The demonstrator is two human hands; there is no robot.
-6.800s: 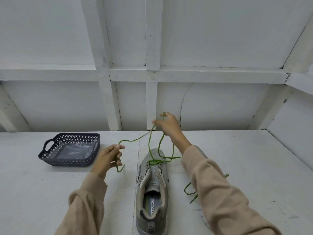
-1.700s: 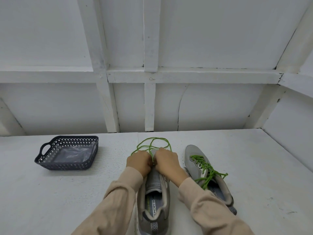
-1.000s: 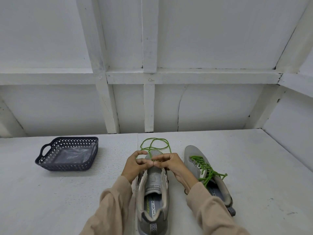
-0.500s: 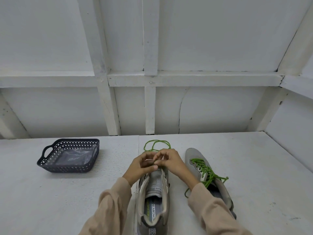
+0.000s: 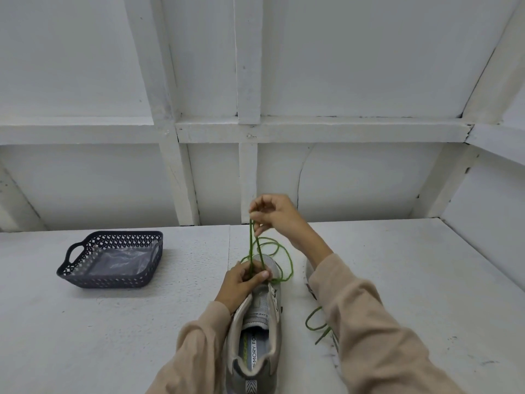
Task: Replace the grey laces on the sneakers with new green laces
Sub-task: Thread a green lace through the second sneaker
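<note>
Right hand [image 5: 277, 217] pinches green lace [image 5: 252, 245] beyond sneaker [image 5: 257, 322] toe | left hand [image 5: 243, 281] grips lace at eyelets | strands taut along sneaker axis

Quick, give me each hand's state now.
Left hand: closed on the green lace, at the grey sneaker.
Right hand: closed on the same lace, up above it.
</note>
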